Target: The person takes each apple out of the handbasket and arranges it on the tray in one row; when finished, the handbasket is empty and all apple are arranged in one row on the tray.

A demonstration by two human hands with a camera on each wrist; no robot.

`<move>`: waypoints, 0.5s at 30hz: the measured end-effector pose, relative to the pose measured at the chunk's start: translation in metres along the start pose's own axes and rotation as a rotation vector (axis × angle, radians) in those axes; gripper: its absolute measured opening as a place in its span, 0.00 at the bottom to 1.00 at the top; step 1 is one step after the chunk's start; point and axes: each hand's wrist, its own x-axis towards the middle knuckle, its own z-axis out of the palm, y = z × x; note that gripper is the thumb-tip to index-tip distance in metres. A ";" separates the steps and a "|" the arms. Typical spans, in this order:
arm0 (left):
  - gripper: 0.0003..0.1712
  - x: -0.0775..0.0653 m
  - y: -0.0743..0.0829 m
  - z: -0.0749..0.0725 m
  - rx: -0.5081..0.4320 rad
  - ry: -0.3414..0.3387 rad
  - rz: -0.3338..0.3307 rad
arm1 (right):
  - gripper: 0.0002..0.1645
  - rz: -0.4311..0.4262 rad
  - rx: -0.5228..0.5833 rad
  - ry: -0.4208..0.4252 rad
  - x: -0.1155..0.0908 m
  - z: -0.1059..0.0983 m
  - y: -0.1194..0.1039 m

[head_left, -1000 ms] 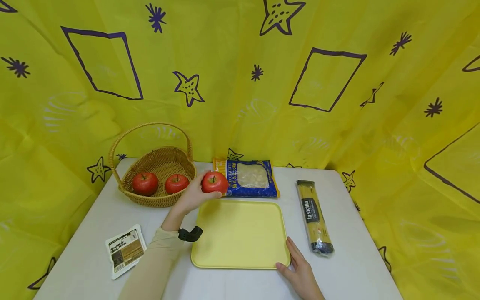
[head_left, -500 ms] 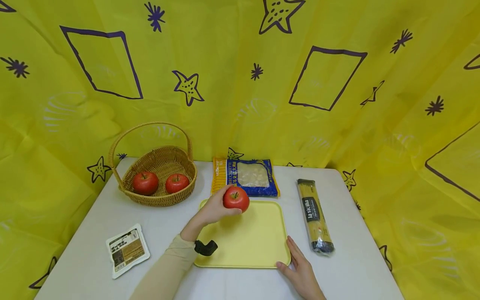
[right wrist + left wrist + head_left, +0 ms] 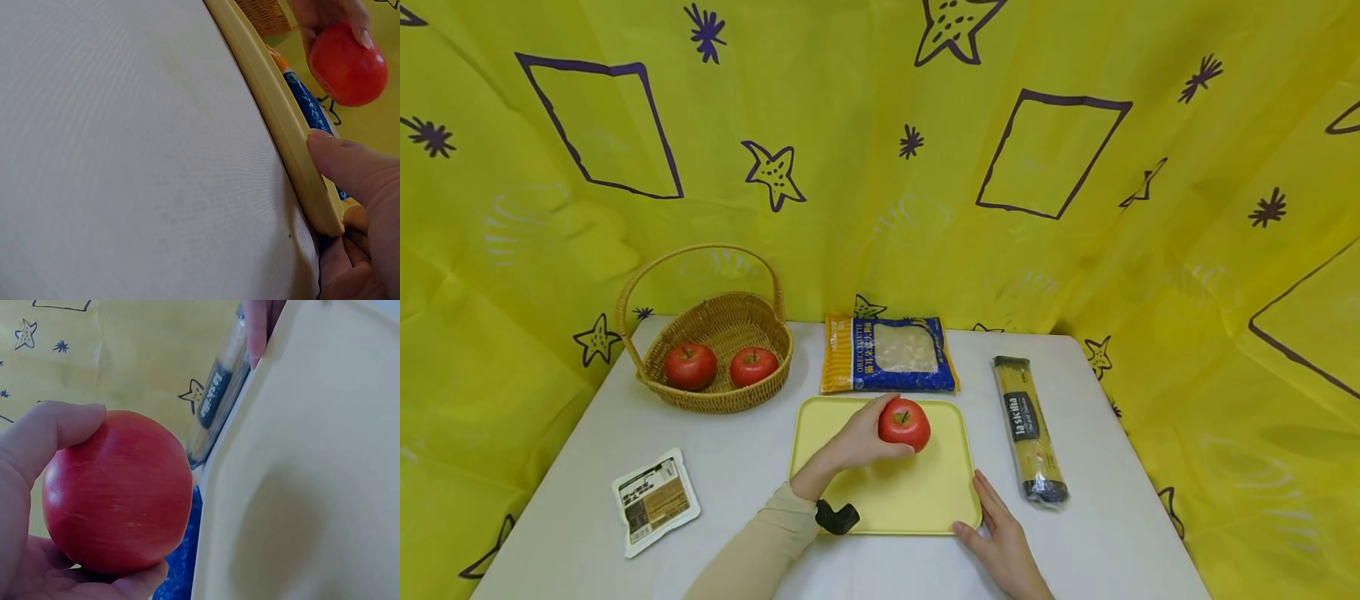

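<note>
My left hand (image 3: 867,437) grips a red apple (image 3: 904,426), thumb on one side and fingers on the other. In the left wrist view the apple (image 3: 122,494) hangs clear of the pale yellow tray (image 3: 337,437), whose surface carries a shadow. Seen from the head, the apple overlaps the right half of the tray (image 3: 880,517). My right hand (image 3: 1000,542) holds the tray's near right corner. The right wrist view shows its thumb on the rim and its other fingers around the corner, partly hidden.
A wicker basket (image 3: 722,404) with two apples stands at the back left. Behind the tray lies a blue and yellow orecchiette bag (image 3: 891,357). A spaghetti pack (image 3: 1030,433) lies on the right, a white sealed packet (image 3: 655,502) on the left. A yellow patterned curtain (image 3: 850,233) encloses the table.
My left hand has carried the apple rightward and nearer, from beside the basket and in front of the orecchiette bag to over the tray. The right hand stays at the tray corner.
</note>
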 end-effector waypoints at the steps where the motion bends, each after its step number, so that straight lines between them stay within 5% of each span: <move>1: 0.54 0.001 0.000 0.004 0.004 -0.002 0.004 | 0.51 0.002 -0.003 0.004 0.000 0.000 0.000; 15: 0.53 0.010 -0.004 0.051 0.045 -0.028 0.025 | 0.51 0.057 -0.024 -0.015 0.002 -0.001 -0.002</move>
